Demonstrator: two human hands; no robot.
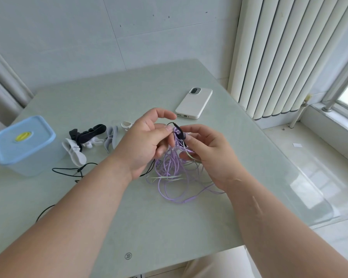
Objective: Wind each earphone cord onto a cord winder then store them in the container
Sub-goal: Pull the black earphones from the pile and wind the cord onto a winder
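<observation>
Left hand [143, 143] and right hand [207, 153] pinch the tangled cords [171, 171], fingers hiding which strands. Left of those, a black cord [68, 169] lies partly hidden.

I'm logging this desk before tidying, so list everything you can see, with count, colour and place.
table: one, pale green, under everything.
container: one, light blue, lid on, left.
winders: several, black, white and grey, heaped between container and hands.
phone: one, white, face down, beyond the hands.
tangle: one, purple cords with pale and black strands, centre.
black cord: one, trails left from tangle.
radiator: one, white, back right.
left hand: pinches tangle's top.
right hand: grips tangle's top.
</observation>
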